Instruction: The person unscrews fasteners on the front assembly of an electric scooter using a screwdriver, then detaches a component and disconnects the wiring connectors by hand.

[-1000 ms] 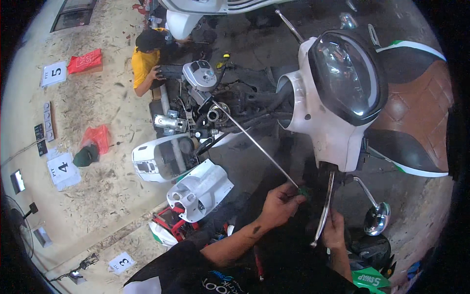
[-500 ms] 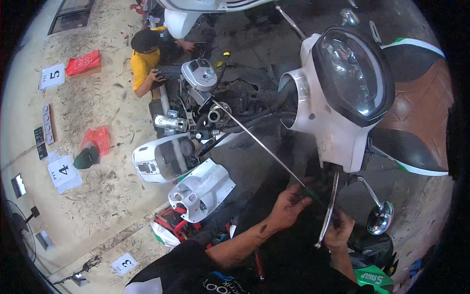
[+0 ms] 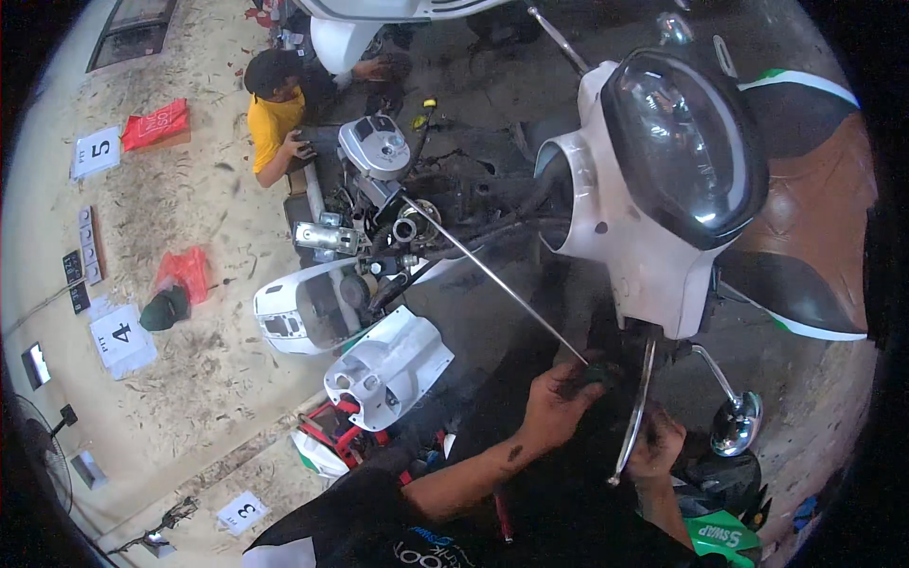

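Observation:
My left hand [image 3: 561,402], its fingers closed, grips the dark green handle [image 3: 598,373] of a long screwdriver. Its thin metal shaft [image 3: 492,276] slants up and left, ending by a grey part [image 3: 379,189] on the stripped scooter front. My right hand [image 3: 658,443] is curled behind a chrome lever [image 3: 636,402], under the pale scooter headlight housing [image 3: 653,246]. What its fingers hold is dark and partly hidden. Beside that hand is a round chrome mirror [image 3: 737,423] on a bent stalk.
White body panels [image 3: 393,369] lie left of my forearm, by a red frame [image 3: 341,431]. Another person in a yellow top [image 3: 276,133] sits at the far left. A brown scooter seat [image 3: 814,189] stands at right, and a white scooter body [image 3: 350,38] at the top.
My left hand has turned slightly around the screwdriver handle, with the shaft still slanting the same way. My right hand stays by the lever. The other person's head has turned.

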`<move>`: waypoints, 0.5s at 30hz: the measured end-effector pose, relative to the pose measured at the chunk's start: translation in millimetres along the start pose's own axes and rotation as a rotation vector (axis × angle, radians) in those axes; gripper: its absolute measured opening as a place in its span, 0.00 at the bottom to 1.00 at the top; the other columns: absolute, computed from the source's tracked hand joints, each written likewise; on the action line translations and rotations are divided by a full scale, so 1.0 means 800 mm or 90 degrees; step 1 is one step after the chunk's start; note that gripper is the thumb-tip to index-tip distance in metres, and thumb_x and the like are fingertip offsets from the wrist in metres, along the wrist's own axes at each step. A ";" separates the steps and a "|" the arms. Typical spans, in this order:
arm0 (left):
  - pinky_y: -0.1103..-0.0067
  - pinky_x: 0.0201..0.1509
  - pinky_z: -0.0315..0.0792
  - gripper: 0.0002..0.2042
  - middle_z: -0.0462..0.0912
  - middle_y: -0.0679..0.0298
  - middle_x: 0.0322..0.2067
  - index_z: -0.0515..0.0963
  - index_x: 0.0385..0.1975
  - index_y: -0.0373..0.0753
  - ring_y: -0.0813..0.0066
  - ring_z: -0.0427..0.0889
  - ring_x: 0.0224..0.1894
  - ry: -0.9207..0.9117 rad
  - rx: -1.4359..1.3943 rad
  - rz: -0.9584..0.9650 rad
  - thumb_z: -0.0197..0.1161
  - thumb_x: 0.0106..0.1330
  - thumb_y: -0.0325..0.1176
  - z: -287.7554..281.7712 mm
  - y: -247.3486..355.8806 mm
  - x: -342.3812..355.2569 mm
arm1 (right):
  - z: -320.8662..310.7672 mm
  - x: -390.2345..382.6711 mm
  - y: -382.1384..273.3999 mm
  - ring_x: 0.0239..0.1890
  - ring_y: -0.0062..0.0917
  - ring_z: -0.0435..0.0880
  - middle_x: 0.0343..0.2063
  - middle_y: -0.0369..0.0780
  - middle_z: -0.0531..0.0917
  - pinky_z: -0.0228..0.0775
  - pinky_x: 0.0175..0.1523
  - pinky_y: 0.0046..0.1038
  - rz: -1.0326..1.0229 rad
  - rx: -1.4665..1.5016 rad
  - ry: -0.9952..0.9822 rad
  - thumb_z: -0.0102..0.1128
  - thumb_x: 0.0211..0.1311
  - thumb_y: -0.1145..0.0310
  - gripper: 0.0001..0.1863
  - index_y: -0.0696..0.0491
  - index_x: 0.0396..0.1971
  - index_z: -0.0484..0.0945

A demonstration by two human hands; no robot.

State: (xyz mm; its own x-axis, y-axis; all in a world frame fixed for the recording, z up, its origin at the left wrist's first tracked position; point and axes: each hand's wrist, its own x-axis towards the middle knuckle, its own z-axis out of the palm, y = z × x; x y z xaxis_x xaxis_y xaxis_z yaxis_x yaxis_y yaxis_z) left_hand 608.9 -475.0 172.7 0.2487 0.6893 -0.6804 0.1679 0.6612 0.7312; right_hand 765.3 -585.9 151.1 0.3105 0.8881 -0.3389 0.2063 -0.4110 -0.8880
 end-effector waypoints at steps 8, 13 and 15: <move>0.78 0.55 0.73 0.19 0.81 0.58 0.47 0.70 0.56 0.31 0.75 0.79 0.49 -0.025 -0.058 -0.061 0.61 0.65 0.22 -0.001 0.016 0.003 | -0.011 0.009 -0.025 0.30 0.27 0.84 0.31 0.43 0.83 0.76 0.35 0.31 0.307 0.247 -0.094 0.50 0.62 0.73 0.11 0.64 0.36 0.79; 0.79 0.52 0.74 0.20 0.81 0.59 0.47 0.71 0.55 0.29 0.76 0.79 0.47 -0.060 -0.128 -0.045 0.63 0.63 0.23 -0.008 0.006 0.006 | -0.018 0.009 -0.020 0.35 0.34 0.84 0.34 0.47 0.82 0.76 0.43 0.33 0.067 0.052 -0.067 0.54 0.60 0.71 0.12 0.65 0.36 0.80; 0.79 0.53 0.74 0.20 0.81 0.59 0.48 0.71 0.55 0.29 0.76 0.79 0.47 -0.025 -0.024 -0.038 0.63 0.63 0.22 -0.003 0.011 0.004 | -0.014 0.007 -0.013 0.34 0.26 0.82 0.33 0.47 0.82 0.74 0.39 0.29 -0.098 -0.053 -0.007 0.54 0.51 0.81 0.11 0.66 0.36 0.79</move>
State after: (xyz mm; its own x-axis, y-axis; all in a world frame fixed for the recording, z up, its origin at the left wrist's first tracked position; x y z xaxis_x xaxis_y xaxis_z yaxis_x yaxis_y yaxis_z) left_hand 608.6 -466.1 176.8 0.2773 0.6370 -0.7192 0.1470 0.7117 0.6870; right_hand 775.1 -578.7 162.1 0.2585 0.9441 -0.2044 0.3265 -0.2845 -0.9014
